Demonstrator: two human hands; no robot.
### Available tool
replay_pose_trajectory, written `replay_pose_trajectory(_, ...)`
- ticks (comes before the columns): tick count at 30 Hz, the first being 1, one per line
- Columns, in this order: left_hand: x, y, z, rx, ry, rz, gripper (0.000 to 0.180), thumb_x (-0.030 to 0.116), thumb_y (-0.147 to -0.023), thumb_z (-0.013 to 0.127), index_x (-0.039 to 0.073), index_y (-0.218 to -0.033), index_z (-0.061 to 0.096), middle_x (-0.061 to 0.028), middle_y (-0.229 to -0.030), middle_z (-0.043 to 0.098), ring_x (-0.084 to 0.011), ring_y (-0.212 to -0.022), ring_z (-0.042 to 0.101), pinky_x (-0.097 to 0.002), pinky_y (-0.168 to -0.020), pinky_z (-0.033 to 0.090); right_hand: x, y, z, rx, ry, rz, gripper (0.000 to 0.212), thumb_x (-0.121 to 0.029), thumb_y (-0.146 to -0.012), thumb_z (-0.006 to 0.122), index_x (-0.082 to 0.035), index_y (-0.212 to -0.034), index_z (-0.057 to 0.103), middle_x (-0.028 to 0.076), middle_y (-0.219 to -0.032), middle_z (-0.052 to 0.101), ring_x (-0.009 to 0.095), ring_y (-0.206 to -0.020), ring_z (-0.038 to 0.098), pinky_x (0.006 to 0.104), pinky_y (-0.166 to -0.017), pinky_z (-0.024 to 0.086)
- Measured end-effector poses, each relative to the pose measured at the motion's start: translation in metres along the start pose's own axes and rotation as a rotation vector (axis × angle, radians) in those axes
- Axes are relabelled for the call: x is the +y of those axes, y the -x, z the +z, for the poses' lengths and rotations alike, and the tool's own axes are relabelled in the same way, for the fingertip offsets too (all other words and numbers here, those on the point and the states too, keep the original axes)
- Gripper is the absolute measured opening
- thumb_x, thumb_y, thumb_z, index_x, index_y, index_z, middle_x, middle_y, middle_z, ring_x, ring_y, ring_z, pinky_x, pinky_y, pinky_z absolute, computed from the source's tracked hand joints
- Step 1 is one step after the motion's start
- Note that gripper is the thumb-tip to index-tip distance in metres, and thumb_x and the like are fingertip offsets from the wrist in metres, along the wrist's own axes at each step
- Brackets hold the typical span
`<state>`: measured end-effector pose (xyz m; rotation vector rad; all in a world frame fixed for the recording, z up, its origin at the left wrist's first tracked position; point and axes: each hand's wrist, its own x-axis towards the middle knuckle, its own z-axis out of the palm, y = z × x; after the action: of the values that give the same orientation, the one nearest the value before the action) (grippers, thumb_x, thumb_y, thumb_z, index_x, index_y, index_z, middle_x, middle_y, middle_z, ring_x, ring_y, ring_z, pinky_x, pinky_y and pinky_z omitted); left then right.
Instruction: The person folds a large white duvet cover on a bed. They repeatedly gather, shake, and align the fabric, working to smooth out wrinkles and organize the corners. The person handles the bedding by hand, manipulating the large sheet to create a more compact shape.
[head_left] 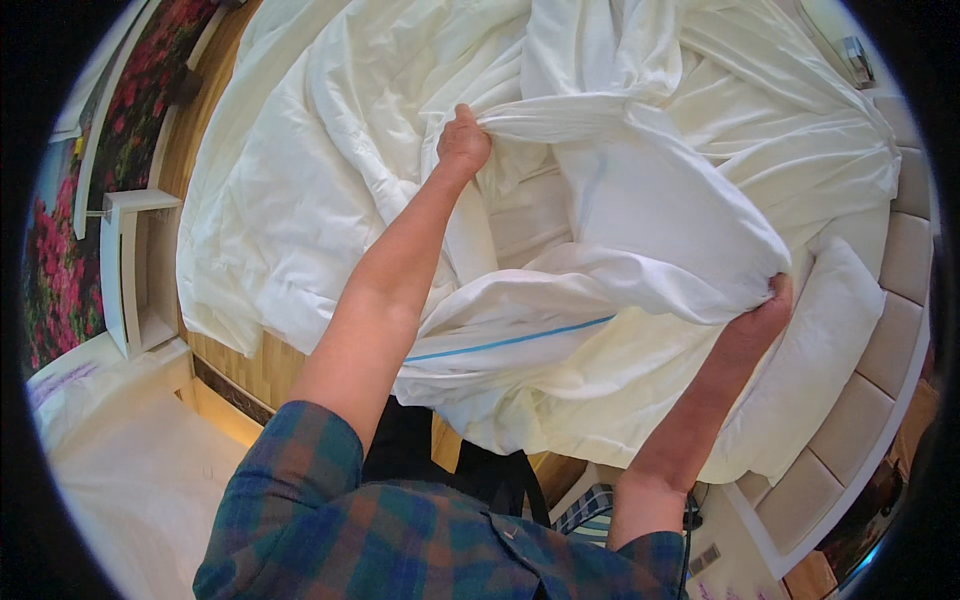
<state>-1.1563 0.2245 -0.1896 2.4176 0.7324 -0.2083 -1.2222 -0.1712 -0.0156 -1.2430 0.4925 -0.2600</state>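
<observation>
Broadly, the wide bed with its crumpled white sheet (300, 180) fills the upper part of the view, and the cream padded headboard (905, 270) curves down the right rim. Over the bed you hold a large white cotton duvet cover with a thin blue stripe (650, 220), stretched between your two hands; its long axis runs from upper centre down to the right, towards the headboard. A plump white pillow (820, 350) lies just beside the headboard, under the lower end of the cover. At far left stands a small white open-shelved bedside cabinet (135, 270) against a red-flowered wall.

Your left hand (463, 140) is closed tight on a gathered fold of the cover at its far, upper end, arm reaching well out over the mattress. Your right hand (765, 310) is clenched on the near, lower corner, close to the pillow. The bulk of the cloth sags between and below the two grips, towards your body, with the blue stripe running along the slack lower edge. Your right hand is the nearer one to the headboard and pillow.
</observation>
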Motion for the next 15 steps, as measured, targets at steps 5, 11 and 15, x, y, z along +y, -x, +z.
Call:
replay_pose_trajectory(5,0.001,0.003,0.014,-0.011,-0.133,0.296,0.046,0.018,-0.071,0.064,0.006,-0.110,0.043,-0.0216,-0.104,0.058,-0.0391,-0.100,0.055,-0.0471,-0.085,0.044,0.069,-0.026,-0.042,-0.176,0.254,0.142,0.034,0.001,-0.073,0.047,0.003,-0.105,0.058,0.008,-0.097,0.061,0.018,-0.088,0.058,0.0295,-0.080,0.046)
replay_pose_trajectory(11,0.071,0.021,-0.006,0.089,-0.147,0.799,0.083,0.032,-0.061,0.077,0.008,-0.129,0.035,-0.0156,-0.114,0.050,-0.0334,-0.107,0.050,-0.0451,-0.090,0.039,0.090,-0.031,0.008,-0.504,1.176,-0.456,0.057,-0.013,-0.073,0.062,-0.002,-0.127,0.047,0.017,-0.121,0.054,0.032,-0.111,0.050,0.0383,-0.097,0.038)
replay_pose_trajectory(15,0.099,0.008,0.025,0.026,-0.181,0.924,0.096,0.037,-0.058,0.080,0.009,-0.134,0.029,-0.0157,-0.114,0.049,-0.0330,-0.106,0.049,-0.0445,-0.091,0.037,0.131,-0.050,0.079,-0.479,1.288,-0.610,0.080,-0.029,-0.067,0.075,-0.005,-0.134,0.038,0.019,-0.127,0.048,0.033,-0.119,0.044,0.0429,-0.100,0.035)
